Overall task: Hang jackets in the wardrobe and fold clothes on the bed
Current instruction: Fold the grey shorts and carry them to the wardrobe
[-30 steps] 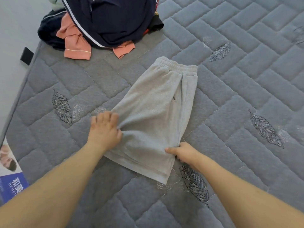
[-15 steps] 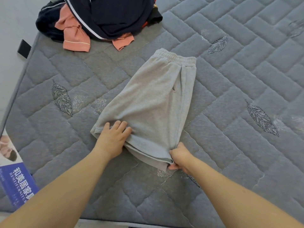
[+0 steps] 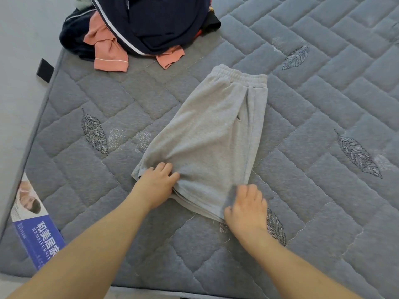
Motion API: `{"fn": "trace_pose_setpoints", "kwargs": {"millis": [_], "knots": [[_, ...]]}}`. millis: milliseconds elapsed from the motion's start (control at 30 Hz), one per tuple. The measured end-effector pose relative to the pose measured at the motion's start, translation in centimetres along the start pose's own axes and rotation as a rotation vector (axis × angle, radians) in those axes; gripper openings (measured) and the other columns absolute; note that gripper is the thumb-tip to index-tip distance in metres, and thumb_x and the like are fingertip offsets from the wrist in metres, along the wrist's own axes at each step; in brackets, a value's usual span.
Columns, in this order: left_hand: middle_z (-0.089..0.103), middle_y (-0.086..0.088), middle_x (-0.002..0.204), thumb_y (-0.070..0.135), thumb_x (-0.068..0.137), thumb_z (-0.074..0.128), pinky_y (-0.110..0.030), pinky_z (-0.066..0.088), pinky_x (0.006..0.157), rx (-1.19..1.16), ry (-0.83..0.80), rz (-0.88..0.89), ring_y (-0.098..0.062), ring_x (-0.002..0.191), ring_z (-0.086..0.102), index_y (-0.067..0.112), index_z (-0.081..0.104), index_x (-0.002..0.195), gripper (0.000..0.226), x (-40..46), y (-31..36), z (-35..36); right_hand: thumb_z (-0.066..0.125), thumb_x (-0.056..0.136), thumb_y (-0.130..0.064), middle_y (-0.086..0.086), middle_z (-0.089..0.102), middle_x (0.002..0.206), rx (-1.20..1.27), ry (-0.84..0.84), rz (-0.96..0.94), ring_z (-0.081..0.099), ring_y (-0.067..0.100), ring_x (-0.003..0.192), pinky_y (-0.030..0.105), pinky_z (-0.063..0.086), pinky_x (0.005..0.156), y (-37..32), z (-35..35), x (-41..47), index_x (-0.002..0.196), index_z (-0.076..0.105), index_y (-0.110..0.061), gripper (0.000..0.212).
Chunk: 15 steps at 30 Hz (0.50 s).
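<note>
Head view
Shorts: light grey shorts lie folded lengthwise near the middle of the bed, the elastic waistband at the 12 o'clock end, the leg hems at 6 o'clock, nearest the person.
Left hand: the left hand rests on the hem corner at about 8 o'clock of the shorts; its fingers are bent and bunch the cloth, which wrinkles around them, so they seem to grip it.
Right hand: the right hand sits over the hem corner at about 5 o'clock of the shorts; it is blurred, its fingers loosely curled, and whether they hold the cloth cannot be told.
Pile: a heap of clothes lies at 11 o'clock of the shorts, well apart from them, near the bed's far-left corner; a dark navy garment with a white stripe lies on top, with salmon-pink cloth sticking out beneath.
Bed: grey quilted surface with stitched leaf patterns.
Label: a blue and white printed label lies on the bed's edge at 8 o'clock.
</note>
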<state>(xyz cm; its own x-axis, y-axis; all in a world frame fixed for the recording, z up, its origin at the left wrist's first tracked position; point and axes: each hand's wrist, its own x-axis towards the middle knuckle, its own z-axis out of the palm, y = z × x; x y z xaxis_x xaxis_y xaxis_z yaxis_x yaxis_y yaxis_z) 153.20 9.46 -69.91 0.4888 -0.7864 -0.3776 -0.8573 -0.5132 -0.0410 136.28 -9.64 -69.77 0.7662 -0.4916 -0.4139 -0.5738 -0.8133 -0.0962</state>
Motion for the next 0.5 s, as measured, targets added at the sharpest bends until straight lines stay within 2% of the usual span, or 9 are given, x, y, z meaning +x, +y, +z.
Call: {"fn": "trace_pose_setpoints", "kwargs": {"millis": [67, 133, 200, 267, 333, 400, 433, 500], "knots": [[0.057, -0.014, 0.08, 0.009, 0.053, 0.082, -0.034, 0.045, 0.046, -0.003, 0.091, 0.044, -0.032, 0.068, 0.057, 0.006, 0.062, 0.078, 0.032, -0.2, -0.2, 0.4, 0.069, 0.067, -0.03, 0.009, 0.053, 0.1, -0.059, 0.118, -0.242, 0.054, 0.03, 0.088, 0.041, 0.045, 0.078, -0.9, 0.3, -0.7, 0.105, 0.057, -0.014, 0.043], [0.056, -0.012, 0.08, 0.008, 0.055, 0.076, -0.034, 0.043, 0.049, 0.039, 0.1, 0.089, -0.031, 0.069, 0.056, 0.008, 0.06, 0.079, 0.028, -1.1, -0.6, 0.8, 0.064, 0.073, -0.038, 0.009, 0.048, 0.111, -0.149, -0.025, -0.389, 0.05, 0.031, 0.1, 0.042, 0.041, 0.088, -2.1, 0.9, -1.0, 0.113, 0.05, -0.015, 0.048], [0.057, -0.01, 0.085, 0.013, 0.056, 0.071, -0.036, 0.042, 0.055, 0.089, 0.069, 0.107, -0.03, 0.073, 0.055, 0.01, 0.059, 0.081, 0.028, -2.2, -1.1, 1.5, 0.057, 0.081, -0.04, 0.011, 0.036, 0.127, -0.189, -0.158, -0.382, 0.04, 0.031, 0.114, 0.042, 0.034, 0.098, -2.9, 1.7, -0.6, 0.127, 0.036, -0.015, 0.057], [0.058, -0.012, 0.099, 0.02, 0.056, 0.067, -0.041, 0.043, 0.066, 0.139, 0.012, 0.082, -0.032, 0.085, 0.055, 0.01, 0.059, 0.092, 0.038, -3.1, -1.5, 2.0, 0.058, 0.081, -0.036, 0.012, 0.029, 0.134, -0.18, -0.163, -0.321, 0.037, 0.031, 0.118, 0.04, 0.033, 0.1, -3.5, 1.9, 0.1, 0.133, 0.029, -0.014, 0.063], [0.053, -0.016, 0.122, 0.025, 0.063, 0.065, -0.05, 0.043, 0.084, 0.187, -0.061, 0.009, -0.035, 0.107, 0.052, 0.01, 0.056, 0.113, 0.054, -3.3, -1.8, 2.4, 0.058, 0.081, -0.029, 0.012, 0.029, 0.134, -0.174, -0.145, -0.286, 0.038, 0.029, 0.117, 0.038, 0.035, 0.098, -4.2, 1.9, 0.6, 0.134, 0.027, -0.013, 0.064], [0.043, -0.018, 0.139, 0.024, 0.076, 0.059, -0.056, 0.034, 0.1, 0.231, -0.07, -0.067, -0.037, 0.124, 0.043, 0.012, 0.047, 0.13, 0.057, -2.5, -1.8, 2.2, 0.057, 0.085, -0.021, 0.012, 0.034, 0.131, -0.179, -0.13, -0.281, 0.041, 0.028, 0.116, 0.036, 0.037, 0.094, -4.4, 1.6, 1.3, 0.133, 0.029, -0.012, 0.056], [0.042, -0.019, 0.14, 0.02, 0.081, 0.055, -0.056, 0.034, 0.101, 0.248, -0.059, -0.084, -0.037, 0.124, 0.043, 0.012, 0.046, 0.13, 0.05, -1.9, -1.6, 2.0, 0.055, 0.087, -0.017, 0.012, 0.038, 0.13, -0.181, -0.127, -0.283, 0.044, 0.028, 0.115, 0.036, 0.038, 0.093, -4.3, 1.3, 1.8, 0.13, 0.033, -0.011, 0.049], [0.051, -0.021, 0.125, 0.01, 0.085, 0.052, -0.051, 0.042, 0.091, 0.221, -0.049, -0.125, -0.037, 0.107, 0.052, 0.008, 0.054, 0.116, 0.031, -0.5, -0.8, 1.2, 0.05, 0.091, -0.013, 0.011, 0.046, 0.127, -0.204, -0.187, -0.269, 0.051, 0.028, 0.114, 0.036, 0.041, 0.089, -4.4, 0.3, 3.2, 0.125, 0.044, -0.011, 0.035]]}}
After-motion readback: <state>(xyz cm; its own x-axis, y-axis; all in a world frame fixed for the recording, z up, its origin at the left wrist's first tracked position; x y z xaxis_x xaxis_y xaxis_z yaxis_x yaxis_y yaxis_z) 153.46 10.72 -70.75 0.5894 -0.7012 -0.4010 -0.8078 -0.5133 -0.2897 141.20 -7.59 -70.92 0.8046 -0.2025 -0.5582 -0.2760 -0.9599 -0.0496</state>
